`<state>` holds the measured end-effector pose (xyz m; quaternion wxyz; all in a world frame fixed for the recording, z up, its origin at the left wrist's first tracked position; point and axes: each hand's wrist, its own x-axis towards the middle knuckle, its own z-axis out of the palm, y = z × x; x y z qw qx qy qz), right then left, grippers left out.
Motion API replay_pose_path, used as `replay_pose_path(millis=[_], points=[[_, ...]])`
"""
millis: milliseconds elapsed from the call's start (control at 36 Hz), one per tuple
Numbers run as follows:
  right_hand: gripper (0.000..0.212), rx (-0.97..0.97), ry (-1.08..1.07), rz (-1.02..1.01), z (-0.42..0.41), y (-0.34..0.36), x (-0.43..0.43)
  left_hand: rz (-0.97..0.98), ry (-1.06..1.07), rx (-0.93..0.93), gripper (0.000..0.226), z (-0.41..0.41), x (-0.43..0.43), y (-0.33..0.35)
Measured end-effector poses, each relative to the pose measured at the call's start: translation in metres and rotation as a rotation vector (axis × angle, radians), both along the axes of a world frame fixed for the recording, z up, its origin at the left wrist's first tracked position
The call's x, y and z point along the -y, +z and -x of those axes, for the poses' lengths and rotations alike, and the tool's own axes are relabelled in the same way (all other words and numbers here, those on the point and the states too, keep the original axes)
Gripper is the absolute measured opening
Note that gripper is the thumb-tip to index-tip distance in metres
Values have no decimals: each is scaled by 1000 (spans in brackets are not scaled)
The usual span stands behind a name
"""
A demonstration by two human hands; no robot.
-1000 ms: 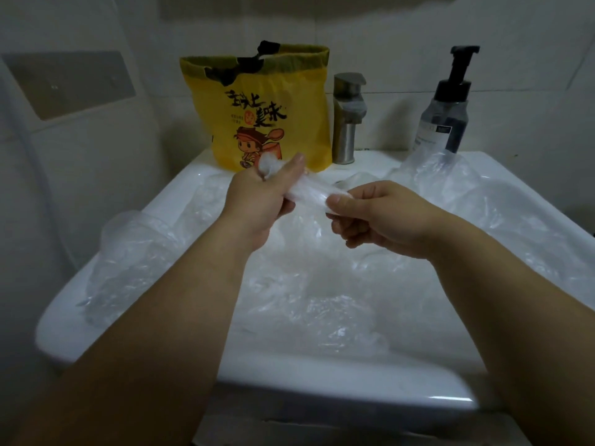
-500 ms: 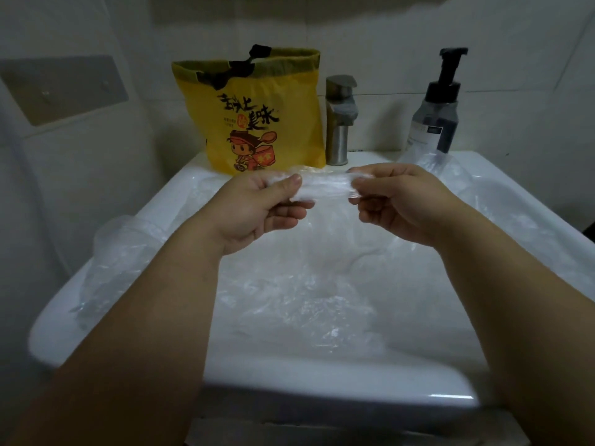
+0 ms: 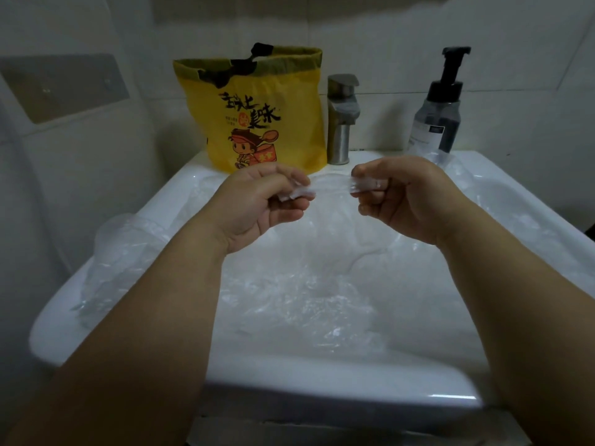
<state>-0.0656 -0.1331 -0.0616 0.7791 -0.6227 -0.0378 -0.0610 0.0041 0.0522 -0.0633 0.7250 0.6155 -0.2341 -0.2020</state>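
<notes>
Above a white sink [image 3: 322,378] I hold a clear plastic film [image 3: 331,185] stretched between both hands. My left hand [image 3: 260,204] pinches its left end between thumb and curled fingers. My right hand [image 3: 405,194] pinches the right end the same way. The film spans the gap between the hands and hangs down into the basin, where more crumpled clear plastic [image 3: 299,300] lies.
A yellow printed bag [image 3: 257,111] stands at the back of the sink, beside a metal faucet [image 3: 341,120]. A dark pump bottle [image 3: 438,107] stands at the back right. More clear plastic [image 3: 116,252] drapes over the sink's left rim. Tiled walls close in behind and left.
My hands have moved apart, stretching the film out between them. The left hand turned from thumb-up to a sideways pinch.
</notes>
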Motion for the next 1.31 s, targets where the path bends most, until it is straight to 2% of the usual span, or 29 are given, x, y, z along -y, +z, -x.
replay_pose_path(millis=[83, 250, 361, 444, 556, 667, 750, 889, 944, 1000, 1083, 1167, 1222, 1306], points=[[19, 9, -27, 73, 1, -1, 2, 1, 43, 49, 32, 0, 1, -1], [2, -46, -183, 278, -2, -6, 2, -62, 123, 152, 35, -1, 2, -5], [14, -59, -167, 271, -1, -4, 1, -36, 139, 124, 23, -1, 3, -5], [27, -80, -162, 337, 0, -4, 1, -147, 210, 228, 15, -3, 5, -9], [7, -89, -172, 469, 1, -5, -1, -194, 227, 235, 18, -5, 4, -11], [9, -106, -187, 615, 2, -5, -1, -182, 190, 234, 18, -6, 2, -10], [13, -94, -173, 663, 2, -5, -4, -62, 201, 165, 17, -8, 3, -8], [19, -40, -118, 479, 3, -3, -19, 377, 158, -73, 22, -3, 11, -2], [19, -24, -113, 419, 4, -6, -29, 311, 39, -117, 33, 4, 16, -5], [20, -5, -98, 420, 5, -9, -37, 77, -106, -62, 37, 12, 21, -11], [20, 8, -105, 527, 6, -13, -41, -134, -78, 27, 36, 20, 29, -19], [23, -4, -68, 557, 8, -12, -39, -185, 22, 82, 38, 21, 28, -17], [24, -31, -53, 528, 8, -11, -36, -145, 49, 66, 42, 19, 24, -14], [20, -92, -50, 491, 8, -8, -33, -68, 211, 0, 44, 15, 19, -6]])
